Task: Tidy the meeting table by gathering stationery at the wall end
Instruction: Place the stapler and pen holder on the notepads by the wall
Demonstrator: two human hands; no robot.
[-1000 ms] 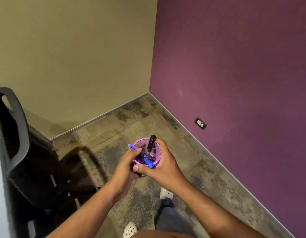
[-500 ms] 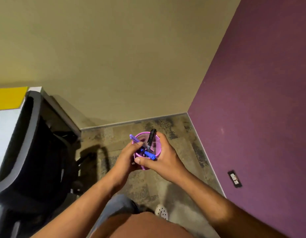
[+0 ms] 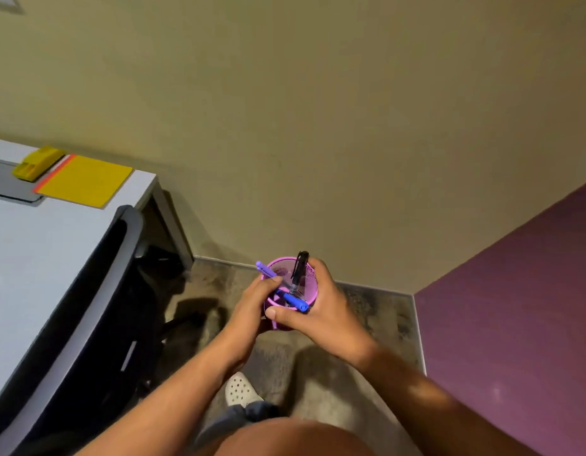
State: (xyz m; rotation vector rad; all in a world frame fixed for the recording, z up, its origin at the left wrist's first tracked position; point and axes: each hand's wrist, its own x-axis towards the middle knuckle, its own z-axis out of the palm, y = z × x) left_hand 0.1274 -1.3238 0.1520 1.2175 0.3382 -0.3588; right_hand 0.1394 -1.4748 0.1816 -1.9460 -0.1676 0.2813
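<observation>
Pink mesh pen cup [image 3: 306,284] being carried in both my hands, off the table, above the floor.
I am clasping it with my right hand [image 3: 324,311] curled round its far side and my left hand [image 3: 252,311] round its near side; the table [image 3: 28,245], with its yellow pad [image 3: 84,181] at the wall end, is lying to my left, nearer my left hand. Pens are standing roughly upright in the cup.

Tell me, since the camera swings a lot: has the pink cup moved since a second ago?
Yes. The cup, held in both hands, is now nearer the beige wall's baseboard.
</observation>
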